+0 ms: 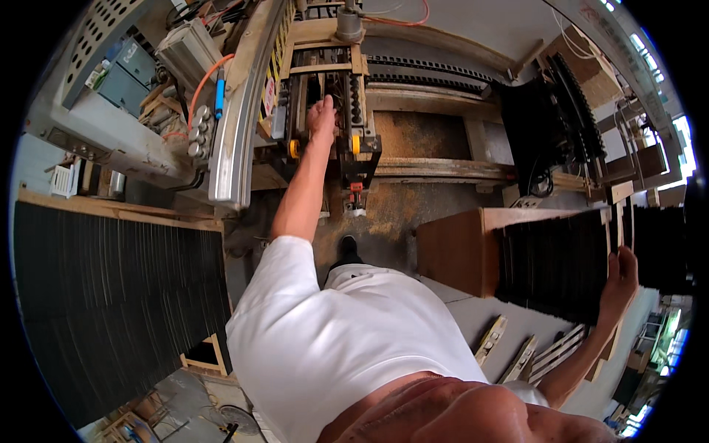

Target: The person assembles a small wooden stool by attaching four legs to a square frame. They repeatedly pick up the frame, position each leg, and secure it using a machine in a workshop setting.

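Below, sawdust (425,133) litters the floor (388,251); whether hands (321,119) (622,275) at machine (317,33) and black stack (554,255) grip anything is unclear.

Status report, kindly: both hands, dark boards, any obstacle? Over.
Left hand at machine. Right hand at dark boards, right side. Both grips unclear. Nothing visibly blocking.

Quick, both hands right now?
Left hand: over the machine, grip can't be told.
Right hand: at the dark stack's end, grip can't be told.
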`<state>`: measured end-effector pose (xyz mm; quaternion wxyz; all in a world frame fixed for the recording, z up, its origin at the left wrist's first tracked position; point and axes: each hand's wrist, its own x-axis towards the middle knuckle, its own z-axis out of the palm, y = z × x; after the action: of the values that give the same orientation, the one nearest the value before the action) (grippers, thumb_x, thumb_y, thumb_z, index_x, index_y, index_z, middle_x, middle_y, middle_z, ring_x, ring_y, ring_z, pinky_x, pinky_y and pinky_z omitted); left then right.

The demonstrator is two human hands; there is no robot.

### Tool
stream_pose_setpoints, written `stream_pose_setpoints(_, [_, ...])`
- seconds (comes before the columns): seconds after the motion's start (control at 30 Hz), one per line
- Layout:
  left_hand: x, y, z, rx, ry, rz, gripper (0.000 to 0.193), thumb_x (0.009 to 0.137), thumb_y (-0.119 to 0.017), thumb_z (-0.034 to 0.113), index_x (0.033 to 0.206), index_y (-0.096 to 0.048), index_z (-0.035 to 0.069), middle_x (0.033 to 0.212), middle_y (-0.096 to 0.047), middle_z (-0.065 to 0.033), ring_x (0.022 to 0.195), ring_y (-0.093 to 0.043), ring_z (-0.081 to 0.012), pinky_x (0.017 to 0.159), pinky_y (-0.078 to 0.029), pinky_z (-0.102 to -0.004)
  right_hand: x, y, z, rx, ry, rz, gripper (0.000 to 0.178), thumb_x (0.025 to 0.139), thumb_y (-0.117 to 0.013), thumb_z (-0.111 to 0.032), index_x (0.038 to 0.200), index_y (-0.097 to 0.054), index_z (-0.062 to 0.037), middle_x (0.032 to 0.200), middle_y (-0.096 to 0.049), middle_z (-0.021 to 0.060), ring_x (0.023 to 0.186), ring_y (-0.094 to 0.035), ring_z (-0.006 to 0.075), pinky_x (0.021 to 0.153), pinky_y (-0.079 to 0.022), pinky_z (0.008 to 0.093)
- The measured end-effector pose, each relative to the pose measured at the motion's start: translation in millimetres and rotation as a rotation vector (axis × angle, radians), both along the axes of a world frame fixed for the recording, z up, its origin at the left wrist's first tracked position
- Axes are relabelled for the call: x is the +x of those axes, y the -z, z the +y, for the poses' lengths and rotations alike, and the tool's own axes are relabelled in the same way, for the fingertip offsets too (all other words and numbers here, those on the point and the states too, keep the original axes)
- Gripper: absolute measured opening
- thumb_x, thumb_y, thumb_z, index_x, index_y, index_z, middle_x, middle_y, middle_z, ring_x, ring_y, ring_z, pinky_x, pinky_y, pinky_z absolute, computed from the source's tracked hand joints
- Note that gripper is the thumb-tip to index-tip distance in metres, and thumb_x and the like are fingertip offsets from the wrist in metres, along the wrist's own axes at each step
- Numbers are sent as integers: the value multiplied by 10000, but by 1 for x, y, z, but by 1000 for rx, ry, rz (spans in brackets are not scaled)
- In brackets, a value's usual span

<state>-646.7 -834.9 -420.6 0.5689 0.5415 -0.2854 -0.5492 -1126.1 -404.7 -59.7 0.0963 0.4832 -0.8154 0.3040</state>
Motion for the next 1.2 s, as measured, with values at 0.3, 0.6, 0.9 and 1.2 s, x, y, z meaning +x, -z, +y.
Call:
stream_pose_setpoints(0.3, [29,11,-145,84,-166,507,522,894,-638,394,1238,-508,23,1242,-534,-149,1035,-573,-266,796,-553,-390,163,6,-124,17,-519,148,264,755,-681,82,1001,-645,-5,979,-668,121,900,-631,267,790,-501,341])
stream_pose_setpoints(0.6, [1,-6,-76,21,-87,676,258,917,-619,244,1079,-578,47,1000,-663,-89,884,-651,-225,708,-571,-366,217,98,-272,127,-918,86,221,746,-712,-34,959,-656,-35,935,-675,84,857,-605,283,752,-492,361])
stream_pose_setpoints(0.9, [7,-20,179,154,-24,584,368,934,-601,283,1235,-540,81,1237,-575,-67,1099,-572,-199,914,-499,-389,330,233,-428,-19,-1386,101,208,792,-670,-159,984,-682,-79,922,-689,62,870,-596,263,776,-493,377])
stream_pose_setpoints(1.2, [-5,-14,329,183,-308,595,372,952,-566,299,1228,-526,53,1152,-600,-69,1048,-606,-203,871,-522,-376,371,295,-470,-91,-1572,169,228,776,-673,-111,1003,-689,-96,1008,-686,49,910,-604,256,811,-483,373])
